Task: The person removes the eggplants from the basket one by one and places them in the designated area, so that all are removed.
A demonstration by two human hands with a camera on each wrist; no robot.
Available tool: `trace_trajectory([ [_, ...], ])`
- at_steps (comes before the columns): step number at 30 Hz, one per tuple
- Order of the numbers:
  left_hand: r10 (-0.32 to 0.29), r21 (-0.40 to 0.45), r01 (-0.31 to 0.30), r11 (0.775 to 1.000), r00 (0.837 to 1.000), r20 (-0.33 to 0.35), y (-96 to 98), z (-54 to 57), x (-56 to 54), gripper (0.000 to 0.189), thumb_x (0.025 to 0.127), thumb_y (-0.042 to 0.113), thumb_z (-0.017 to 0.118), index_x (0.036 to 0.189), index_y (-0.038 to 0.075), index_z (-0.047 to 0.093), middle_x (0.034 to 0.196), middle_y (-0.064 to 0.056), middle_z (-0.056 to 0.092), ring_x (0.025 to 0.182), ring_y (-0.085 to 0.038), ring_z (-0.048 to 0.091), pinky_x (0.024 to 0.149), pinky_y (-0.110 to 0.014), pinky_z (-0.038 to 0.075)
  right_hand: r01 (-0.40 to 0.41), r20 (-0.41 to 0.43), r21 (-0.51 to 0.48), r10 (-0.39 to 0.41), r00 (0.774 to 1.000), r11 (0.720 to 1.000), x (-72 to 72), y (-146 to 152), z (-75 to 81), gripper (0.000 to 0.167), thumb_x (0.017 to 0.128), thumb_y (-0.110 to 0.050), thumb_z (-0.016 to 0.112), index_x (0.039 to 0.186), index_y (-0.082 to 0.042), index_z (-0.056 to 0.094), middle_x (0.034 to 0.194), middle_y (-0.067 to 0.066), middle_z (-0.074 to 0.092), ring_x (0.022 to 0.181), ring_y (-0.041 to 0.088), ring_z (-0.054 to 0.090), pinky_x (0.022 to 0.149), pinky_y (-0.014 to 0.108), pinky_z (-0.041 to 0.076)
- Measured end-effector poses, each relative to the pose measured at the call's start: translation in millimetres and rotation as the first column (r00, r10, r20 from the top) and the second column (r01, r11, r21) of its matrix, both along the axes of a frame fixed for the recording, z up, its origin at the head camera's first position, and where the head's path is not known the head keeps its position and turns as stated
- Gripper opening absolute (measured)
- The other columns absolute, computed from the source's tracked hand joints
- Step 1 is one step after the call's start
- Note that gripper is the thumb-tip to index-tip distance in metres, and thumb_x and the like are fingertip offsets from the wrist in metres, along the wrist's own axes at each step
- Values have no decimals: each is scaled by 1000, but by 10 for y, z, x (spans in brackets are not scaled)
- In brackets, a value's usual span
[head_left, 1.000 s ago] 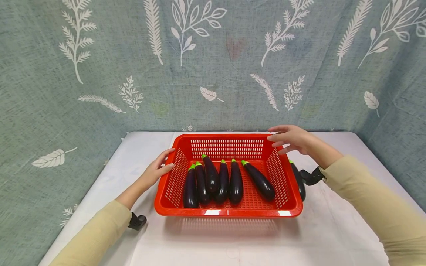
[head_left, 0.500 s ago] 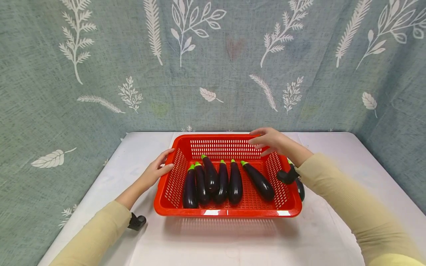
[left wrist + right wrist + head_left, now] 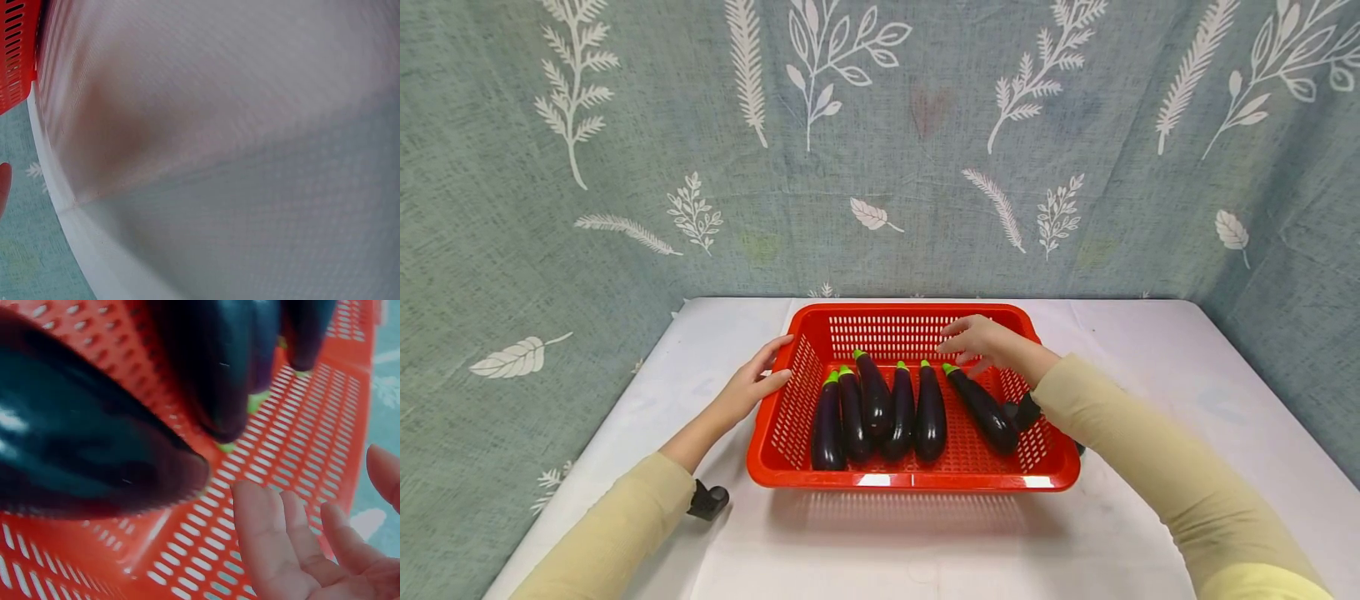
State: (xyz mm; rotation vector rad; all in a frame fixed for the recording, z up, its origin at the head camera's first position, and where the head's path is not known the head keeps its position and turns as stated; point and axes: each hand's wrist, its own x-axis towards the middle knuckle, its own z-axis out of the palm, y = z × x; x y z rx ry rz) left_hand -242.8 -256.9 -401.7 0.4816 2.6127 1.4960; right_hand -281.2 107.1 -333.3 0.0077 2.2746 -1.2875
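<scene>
A red plastic basket [image 3: 913, 481] with slotted walls holds several dark purple eggplants with bright green caps. My left hand [image 3: 751, 379] rests at the basket's left rim, fingers extended and thumb apart. Over the right part of the basket hangs my right hand [image 3: 981, 343], fingers loosely spread with nothing between them. Closest below it lies the rightmost eggplant [image 3: 981, 408], slanted and set off from the others. In the right wrist view this eggplant [image 3: 94, 431] looms large, its narrow end pointing toward the fingers [image 3: 259, 531]. A row of eggplants [image 3: 932, 417] lines the left and middle.
The basket stands on a white-covered table [image 3: 865, 550]. Outside its right wall lies another eggplant [image 3: 1080, 448], almost wholly hidden. A grey-green leaf-patterned curtain [image 3: 880, 167] rises behind the table and along both sides.
My right hand has moved left and down, from the basket's back right corner to over the rightmost eggplant's cap end. The left hand and the eggplants have stayed put.
</scene>
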Motion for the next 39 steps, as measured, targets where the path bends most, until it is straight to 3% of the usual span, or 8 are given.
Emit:
trace_trajectory([
  [5, -8, 3, 8, 1000, 1000, 0, 7, 8, 1, 60, 92, 29, 51, 144, 19, 24, 134, -20, 42, 107, -35, 49, 75, -38, 54, -11, 4, 66, 11, 1000, 998, 13, -57, -131, 50, 86, -18, 61, 131, -3, 44, 120, 17, 52, 99, 31, 53, 83, 44, 50],
  [11, 1, 1, -1, 1000, 1000, 7, 11, 17, 8, 61, 91, 30, 52, 144, 20, 25, 133, -20, 43, 108, -35, 49, 75, -38, 54, -12, -18, 148, 15, 1000, 989, 12, -72, -222, 49, 83, -15, 65, 128, -3, 48, 126, 18, 49, 113, 36, 49, 93, 48, 43],
  [19, -2, 2, 2, 1000, 1000, -2, -1, 11, -5, 62, 91, 31, 53, 144, 18, 24, 133, -20, 43, 107, -35, 49, 74, -38, 54, 19, 28, 172, -24, 999, 985, -35, -49, -264, 51, 80, -8, 65, 128, -3, 47, 130, 20, 45, 119, 37, 43, 93, 49, 43],
  [26, -14, 8, 14, 1000, 1000, -2, -3, 14, -6, 59, 93, 25, 50, 144, 16, 24, 130, -22, 44, 106, -35, 50, 74, -38, 54, -82, 113, 225, 57, 992, 971, -56, -33, -296, 60, 80, -9, 66, 134, -2, 40, 134, 23, 41, 120, 41, 43, 87, 52, 46],
  [34, -14, -23, 14, 1000, 1000, 1, 146, 317, 208, 57, 92, 17, 47, 143, 4, 23, 128, -28, 43, 104, -38, 49, 76, -40, 54, -144, 158, 306, 99, 982, 941, -2, -82, -326, 58, 78, -7, 67, 131, -4, 43, 132, 22, 44, 121, 41, 41, 80, 54, 48],
  [39, -9, -15, 9, 1000, 1000, 11, 137, 301, 202, 58, 92, 18, 48, 143, 6, 24, 130, -27, 43, 106, -39, 49, 76, -40, 54, -161, 163, 332, 112, 980, 930, 3, -88, -328, 61, 78, -5, 67, 133, -4, 42, 134, 22, 42, 121, 42, 41, 78, 55, 49],
])
